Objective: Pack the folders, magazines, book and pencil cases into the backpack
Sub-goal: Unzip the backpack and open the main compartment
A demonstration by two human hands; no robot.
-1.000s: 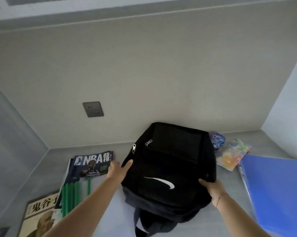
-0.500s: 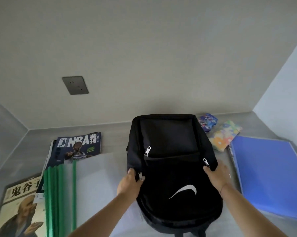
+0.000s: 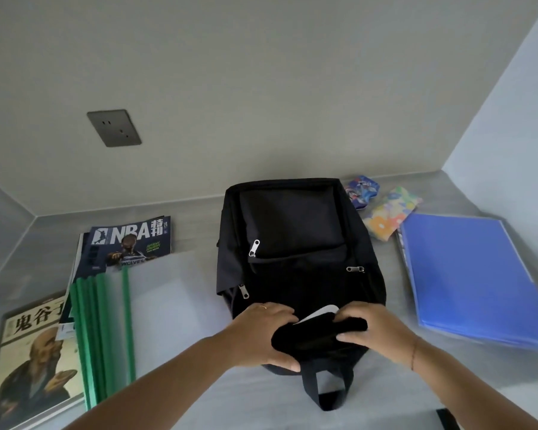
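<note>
Both hands (image 3: 317,333) grip backpack (image 3: 295,249) near edge, betw. forearms.

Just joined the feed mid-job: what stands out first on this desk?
The black backpack lies flat at centre, both hands gripping its near end. A blue folder lies to its right, and green-spined folders and an NBA magazine to its left.

Home study nook: grey desk (image 3: 447,352), wall socket (image 3: 114,128).

Two bare forearms, no sleeves, thin ring (image 3: 263,306) on left hand (image 3: 261,333), slim bracelet (image 3: 414,353) at right wrist
</note>
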